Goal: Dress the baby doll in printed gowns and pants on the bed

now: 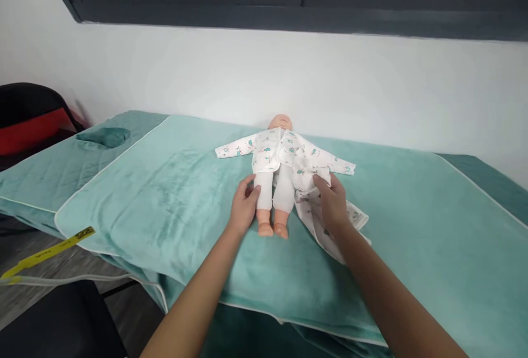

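Observation:
A baby doll (281,190) lies on its back, head toward the wall and bare feet toward me. It wears a white long-sleeved baby jacket (267,146) with a small green print, its sleeves spread to both sides. White cloth covers its legs down to above the ankles. My left hand (244,205) is closed at the outer side of the doll's leg on the left, thumb on top. Beside the other leg, my right hand (333,199) pinches a bunched white printed baby garment (311,209). Part of that garment lies under my right wrist.
A teal padded bed (173,198) with white piping stands against the white wall, below a dark-framed window (198,9). A face hole (105,136) is at its left end. A black chair (58,322), a white cable (82,278) and a yellow tag (49,252) are at lower left.

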Demonstrator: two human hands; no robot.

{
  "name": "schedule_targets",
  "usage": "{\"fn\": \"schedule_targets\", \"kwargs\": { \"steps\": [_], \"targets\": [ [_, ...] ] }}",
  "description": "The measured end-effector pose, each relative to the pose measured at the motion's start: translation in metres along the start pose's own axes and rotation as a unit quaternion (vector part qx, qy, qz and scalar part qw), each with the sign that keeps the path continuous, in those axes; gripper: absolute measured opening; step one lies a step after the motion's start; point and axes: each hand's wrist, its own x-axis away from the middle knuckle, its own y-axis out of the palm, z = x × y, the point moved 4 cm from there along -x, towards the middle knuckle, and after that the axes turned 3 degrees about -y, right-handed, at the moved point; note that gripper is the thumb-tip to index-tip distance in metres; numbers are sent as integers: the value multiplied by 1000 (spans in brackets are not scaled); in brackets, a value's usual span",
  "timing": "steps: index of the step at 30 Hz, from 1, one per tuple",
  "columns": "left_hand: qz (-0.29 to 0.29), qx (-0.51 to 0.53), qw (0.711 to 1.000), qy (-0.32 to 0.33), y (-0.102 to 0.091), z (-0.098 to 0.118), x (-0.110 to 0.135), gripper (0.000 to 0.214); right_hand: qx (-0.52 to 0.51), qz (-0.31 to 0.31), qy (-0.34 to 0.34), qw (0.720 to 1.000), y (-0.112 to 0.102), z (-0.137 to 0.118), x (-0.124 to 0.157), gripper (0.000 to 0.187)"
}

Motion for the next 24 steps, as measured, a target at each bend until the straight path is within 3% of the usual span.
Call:
{"fn": "schedule_targets", "kwargs": {
  "steps": [3, 6, 11, 14, 16, 19, 22, 24],
  "targets": [
    [24, -60, 996, 57, -1, 8, 9, 42, -16, 10, 52, 998, 7, -20, 9, 46],
    [-2, -130, 983, 127, 5, 29, 21, 52, -51, -10, 97, 994, 23, -47, 21, 60],
    [-98, -137, 967, 192, 12, 83, 48, 70, -108, -233, 78, 963, 57, -95, 53, 43],
    [-105, -113, 965, 212, 5, 111, 62, 56, -91, -285, 72, 951, 61, -111, 64, 40],
    [-113, -107, 962, 222, 0, 124, 67, 38, -68, -293, 39, 953, 60, -119, 63, 42],
    [-108, -96, 962, 231, -6, 141, 68, 14, -8, -322, -62, 945, 62, -136, 58, 41],
    [-97, -50, 968, 225, -9, 161, 66, 15, 56, -340, -158, 925, 67, -160, 54, 24],
    [-114, -36, 969, 214, -8, 175, 68, 17, 81, -326, -218, 916, 70, -180, 53, 29]
  ]
}}
